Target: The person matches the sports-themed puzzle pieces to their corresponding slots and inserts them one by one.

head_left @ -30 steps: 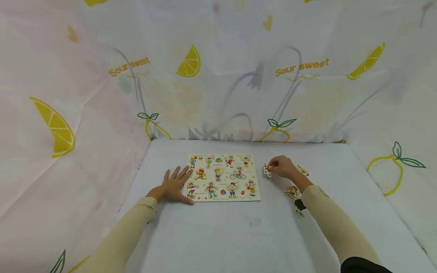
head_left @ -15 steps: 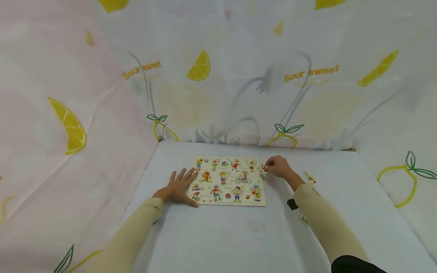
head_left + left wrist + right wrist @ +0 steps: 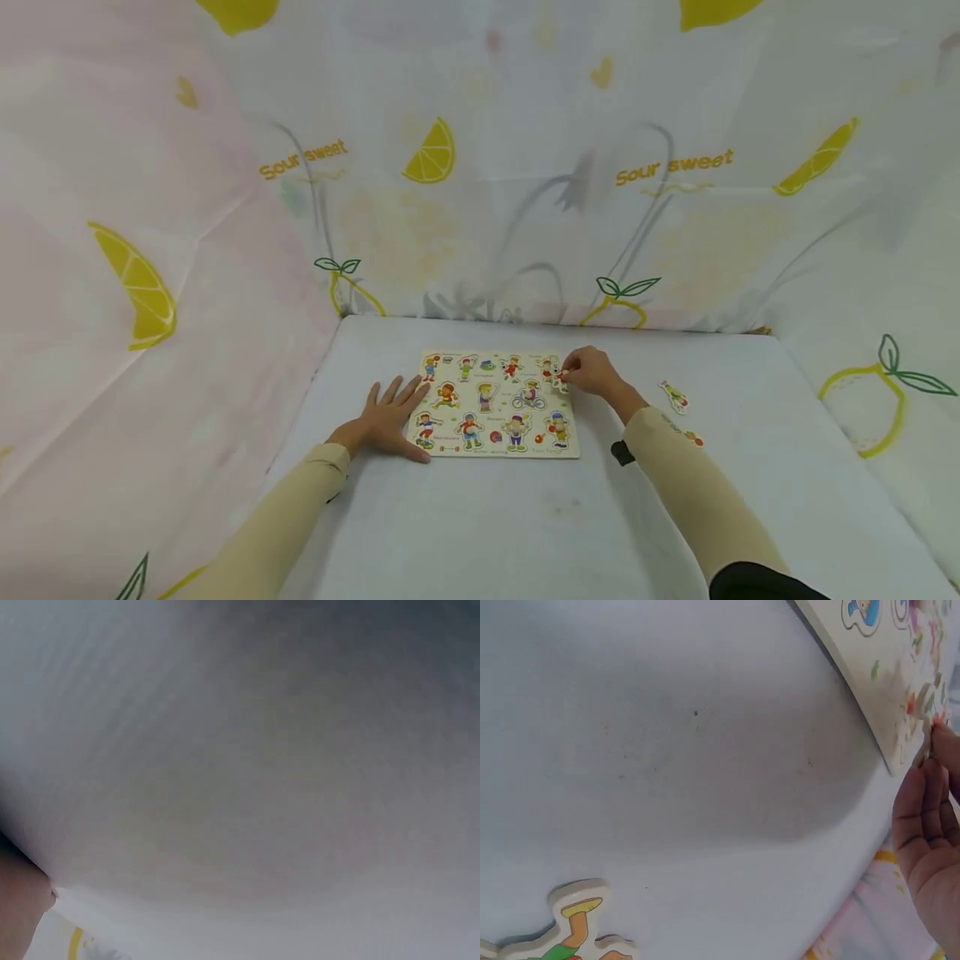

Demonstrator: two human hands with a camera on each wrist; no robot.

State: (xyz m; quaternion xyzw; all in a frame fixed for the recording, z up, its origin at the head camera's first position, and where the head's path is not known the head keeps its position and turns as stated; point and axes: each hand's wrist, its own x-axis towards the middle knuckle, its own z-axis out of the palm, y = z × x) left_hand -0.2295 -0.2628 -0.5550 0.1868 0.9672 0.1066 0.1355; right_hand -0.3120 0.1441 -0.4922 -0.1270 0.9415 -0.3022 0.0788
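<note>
A cream puzzle board [image 3: 467, 402] printed with children playing sports lies on the white table. My left hand [image 3: 386, 421] rests spread out on its left edge, fingers straight. In the left wrist view only a bit of the hand [image 3: 19, 911] shows. Over the board's upper right corner, my right hand [image 3: 594, 372] pinches a small figure-shaped puzzle piece [image 3: 560, 382] between thumb and fingers. The right wrist view shows that piece [image 3: 928, 705] tilted at the fingertips, close to the board; whether it touches the board I cannot tell.
Right of the board lies a loose puzzle piece [image 3: 675, 397]. Another piece [image 3: 695, 438] is partly covered by the right sleeve. In the right wrist view a piece [image 3: 574, 937] lies at the lower left. A lemon-print cloth [image 3: 510, 242] hangs behind the table.
My right hand has carried the puzzle piece leftward, from beside the board to over its upper right corner. The left hand has stayed on the board's left edge. The head view has shifted slightly.
</note>
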